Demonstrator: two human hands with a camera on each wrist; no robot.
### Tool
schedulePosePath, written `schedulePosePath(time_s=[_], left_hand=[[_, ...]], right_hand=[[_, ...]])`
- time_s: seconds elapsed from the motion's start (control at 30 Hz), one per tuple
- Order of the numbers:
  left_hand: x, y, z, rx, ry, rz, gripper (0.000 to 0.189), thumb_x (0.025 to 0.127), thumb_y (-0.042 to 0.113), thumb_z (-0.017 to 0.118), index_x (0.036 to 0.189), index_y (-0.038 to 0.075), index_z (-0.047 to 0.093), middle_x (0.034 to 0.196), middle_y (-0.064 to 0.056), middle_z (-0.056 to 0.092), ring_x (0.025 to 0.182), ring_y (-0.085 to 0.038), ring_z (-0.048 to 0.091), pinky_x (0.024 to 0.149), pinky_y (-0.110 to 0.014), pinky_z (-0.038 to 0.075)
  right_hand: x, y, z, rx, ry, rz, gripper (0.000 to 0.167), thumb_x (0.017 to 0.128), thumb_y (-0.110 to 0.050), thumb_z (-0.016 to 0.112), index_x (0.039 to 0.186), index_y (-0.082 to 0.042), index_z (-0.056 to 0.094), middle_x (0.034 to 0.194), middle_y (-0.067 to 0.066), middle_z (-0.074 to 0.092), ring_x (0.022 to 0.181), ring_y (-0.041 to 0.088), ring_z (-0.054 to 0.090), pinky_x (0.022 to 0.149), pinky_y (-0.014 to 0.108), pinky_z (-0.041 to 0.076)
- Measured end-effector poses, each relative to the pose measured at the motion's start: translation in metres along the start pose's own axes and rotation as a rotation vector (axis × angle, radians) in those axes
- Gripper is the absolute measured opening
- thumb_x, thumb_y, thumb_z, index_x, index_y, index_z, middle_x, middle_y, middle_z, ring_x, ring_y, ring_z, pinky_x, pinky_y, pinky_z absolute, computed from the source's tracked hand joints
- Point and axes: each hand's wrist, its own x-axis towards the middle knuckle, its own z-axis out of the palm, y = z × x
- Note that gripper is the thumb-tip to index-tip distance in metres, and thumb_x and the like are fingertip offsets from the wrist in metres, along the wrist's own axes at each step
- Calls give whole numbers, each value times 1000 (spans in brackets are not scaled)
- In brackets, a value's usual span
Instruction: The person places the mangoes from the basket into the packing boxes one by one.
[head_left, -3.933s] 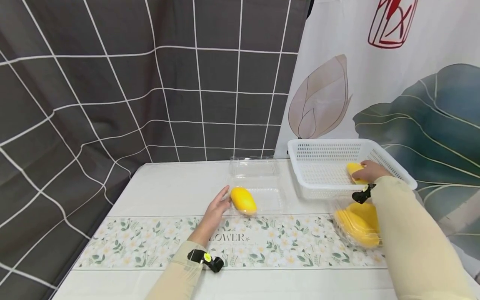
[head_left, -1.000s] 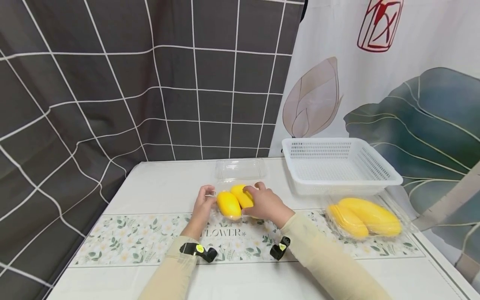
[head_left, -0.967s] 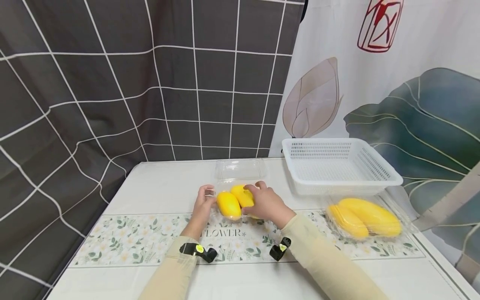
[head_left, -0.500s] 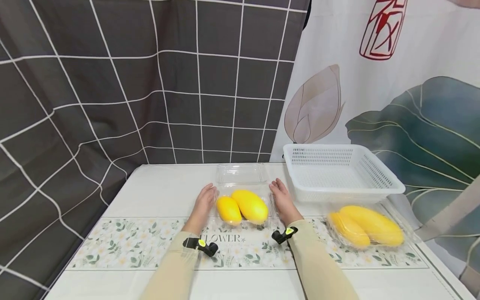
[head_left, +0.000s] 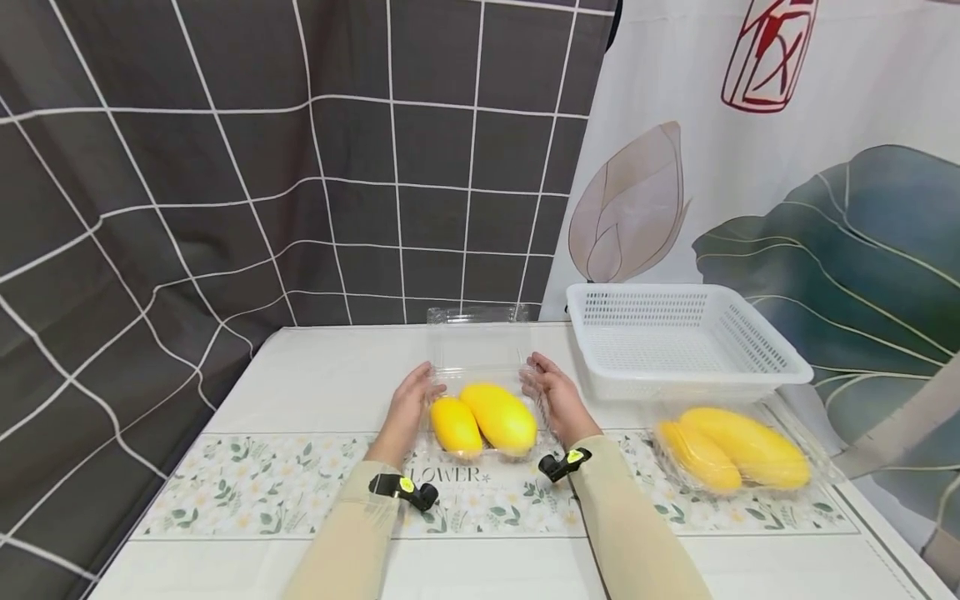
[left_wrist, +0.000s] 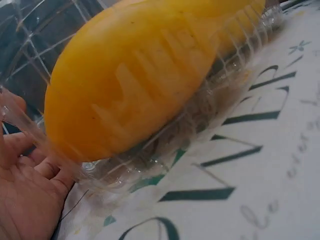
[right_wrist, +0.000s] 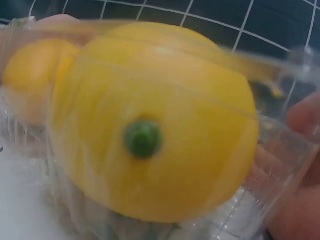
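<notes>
A clear plastic clamshell box (head_left: 483, 372) stands in front of me, its lid (head_left: 480, 337) tilted up at the back. Two yellow mangoes lie in its base: a smaller left mango (head_left: 455, 425) and a larger right mango (head_left: 498, 418), whose green stem end (right_wrist: 143, 138) faces the right wrist camera. My left hand (head_left: 405, 414) holds the box's left side, fingers at the plastic rim in the left wrist view. On the opposite side my right hand (head_left: 561, 402) holds the box, and some fingers (right_wrist: 265, 162) show through the clear wall.
To the right lies another clear box (head_left: 667, 479) with yellow mangoes inside. Behind it stands a white perforated basket (head_left: 690, 379) with nothing in it. A floral band (head_left: 285, 483) crosses the white table. A dark grid curtain (head_left: 225, 167) hangs behind.
The right hand brought a mango from the basket into the box, released it and moved to the box's right side. Since half a second ago, the lid has tilted up and both hands' fingers have closed in.
</notes>
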Motion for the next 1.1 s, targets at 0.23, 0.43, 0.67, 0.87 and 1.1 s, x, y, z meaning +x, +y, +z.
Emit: schedulePosePath(time_s=[0.23,0.43,0.67,0.87,1.1], left_hand=[[2,-4,-5,-239,-76,83,55,110,35,24,161,13,24,165,-11,27,144,-37,39,125,-49,18],[1,15,-13,-276,-115,82,65,108,44,14,161,8,23,166,-15,22,150,-37,29,126,-47,18],[-9,52,-28,-125,-163,-88,84,102,64,5,161,7,24,166,-20,21,151,-40,24,124,-54,20],[-22,76,-36,94,-200,-168,104,91,83,7,161,9,26,164,-24,22,148,-44,30,117,-61,31],[-31,83,-33,189,-213,-182,112,87,88,25,160,3,24,164,-26,22,146,-47,30,112,-63,37]], right_hand=[[-3,-6,-1,-11,-51,-57,56,107,-4,39,160,1,20,165,20,21,151,36,24,122,51,26],[-6,-26,-2,-64,-139,-66,63,112,-35,26,158,7,17,164,28,16,153,40,16,125,52,16],[-21,-64,-3,-297,-228,104,97,99,-74,12,160,2,15,166,26,12,154,43,9,123,61,13],[-31,-86,-1,-456,-259,205,103,95,-79,5,161,-2,15,166,27,12,152,47,12,116,70,24],[-37,-91,-2,-559,-306,267,107,94,-81,20,161,1,10,167,24,7,152,47,12,109,67,38]])
